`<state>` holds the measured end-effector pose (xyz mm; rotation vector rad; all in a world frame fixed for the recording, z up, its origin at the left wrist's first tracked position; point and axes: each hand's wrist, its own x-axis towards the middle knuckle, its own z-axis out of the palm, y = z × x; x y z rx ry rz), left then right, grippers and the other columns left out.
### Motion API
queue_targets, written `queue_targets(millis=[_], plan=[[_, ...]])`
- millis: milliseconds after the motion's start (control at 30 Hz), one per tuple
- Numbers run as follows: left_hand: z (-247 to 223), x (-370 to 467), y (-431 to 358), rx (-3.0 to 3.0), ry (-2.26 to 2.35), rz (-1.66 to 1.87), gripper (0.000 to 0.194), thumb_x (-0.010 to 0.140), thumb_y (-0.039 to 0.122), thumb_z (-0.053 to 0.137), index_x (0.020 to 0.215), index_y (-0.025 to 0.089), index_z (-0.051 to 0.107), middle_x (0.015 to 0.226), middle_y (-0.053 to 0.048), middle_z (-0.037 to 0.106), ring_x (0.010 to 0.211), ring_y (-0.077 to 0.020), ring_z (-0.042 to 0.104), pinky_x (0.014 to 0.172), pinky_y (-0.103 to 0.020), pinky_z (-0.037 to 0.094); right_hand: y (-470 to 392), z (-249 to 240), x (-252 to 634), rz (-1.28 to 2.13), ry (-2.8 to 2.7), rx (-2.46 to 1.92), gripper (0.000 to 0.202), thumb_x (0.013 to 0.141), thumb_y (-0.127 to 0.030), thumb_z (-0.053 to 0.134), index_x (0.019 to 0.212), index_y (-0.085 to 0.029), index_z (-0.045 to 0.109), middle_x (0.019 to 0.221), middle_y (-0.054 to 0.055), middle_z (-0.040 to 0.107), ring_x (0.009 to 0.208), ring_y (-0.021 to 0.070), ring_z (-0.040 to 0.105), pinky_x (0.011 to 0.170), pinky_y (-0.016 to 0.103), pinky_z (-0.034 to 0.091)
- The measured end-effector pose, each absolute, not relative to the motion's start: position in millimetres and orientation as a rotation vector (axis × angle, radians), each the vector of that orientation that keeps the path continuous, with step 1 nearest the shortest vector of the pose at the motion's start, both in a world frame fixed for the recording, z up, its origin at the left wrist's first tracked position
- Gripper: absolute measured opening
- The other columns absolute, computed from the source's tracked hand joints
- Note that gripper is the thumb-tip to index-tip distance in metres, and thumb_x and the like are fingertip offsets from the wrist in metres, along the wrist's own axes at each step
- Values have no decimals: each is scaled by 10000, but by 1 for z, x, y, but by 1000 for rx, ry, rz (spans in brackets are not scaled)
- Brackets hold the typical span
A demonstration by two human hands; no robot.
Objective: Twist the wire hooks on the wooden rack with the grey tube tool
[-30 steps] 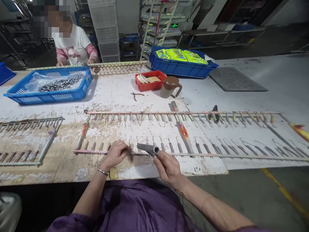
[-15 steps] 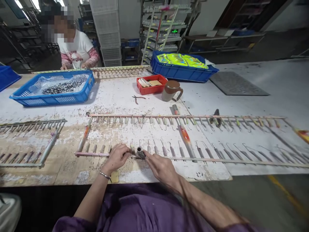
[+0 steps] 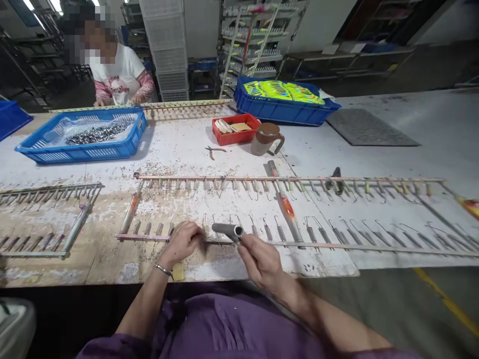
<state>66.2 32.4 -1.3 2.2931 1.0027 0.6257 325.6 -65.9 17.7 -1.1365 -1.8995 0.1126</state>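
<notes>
My right hand [image 3: 265, 260] is closed around one end of a grey metal tube [image 3: 224, 228], held above the near rail with its hollow round end turned toward me. At the pink near rail [image 3: 144, 238] of a long rack, my left hand [image 3: 183, 243] rests with thumb and fingers drawn together. What those fingers pinch is hidden. Small grey cylinders with hooked wires, such as this one [image 3: 281, 232], stand along the near rail on both sides of my hands. More hooked pieces hang along the far rail [image 3: 179, 177].
Beyond the rack lie pliers [image 3: 212, 150], a red tray [image 3: 235, 135] and a brown-lidded mug [image 3: 266, 139]. Blue baskets [image 3: 86, 153] stand at the back, and a grey board [image 3: 370, 128] lies at right. Another rack [image 3: 35, 255] is at left. A person [image 3: 119, 75] sits across the table.
My right hand has moved right and a little nearer to me, with the tube now tipped sideways, its length showing. My left hand stays almost where it was.
</notes>
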Motion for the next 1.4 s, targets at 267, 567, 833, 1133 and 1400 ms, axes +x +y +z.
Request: queue_targets(millis=[267,567,833,1133,1400], plan=[[1,62,35,2297,915,635,163,1082,292,603,969,225,700,950,-39,754,930,-213,673,876,-360,486,-57,7,327,148,-1878,-1274,478,1122,-241,488,1593,-231,565,799,33,759,649,170,709,624,259,595],[-3,61,37,2300,929,641,172,1080,299,618,975,221,729,897,-32,723,897,-208,656,868,-351,476,-70,9,323,186,-1725,-1231,515,1092,-193,548,1601,-276,558,1180,68,849,909,221,832,770,319,702],[3,64,33,2294,959,656,123,990,167,658,894,224,707,874,-27,713,890,-209,650,848,-346,485,-78,13,320,183,-1684,-1177,546,1078,-157,562,1613,-264,541,1247,95,829,985,244,831,818,353,712],[2,67,31,2245,1002,706,110,965,157,671,881,220,703,854,-22,715,871,-206,653,849,-364,486,-80,20,324,44,-1953,-1140,536,1095,-167,516,1629,-217,503,702,-20,650,527,144,591,479,229,485],[2,66,32,2278,1018,655,116,988,191,669,882,217,709,858,-28,714,881,-211,653,857,-374,497,-80,22,327,42,-2078,-1145,470,1108,-205,501,1571,-230,576,712,-16,645,539,135,584,493,217,469]])
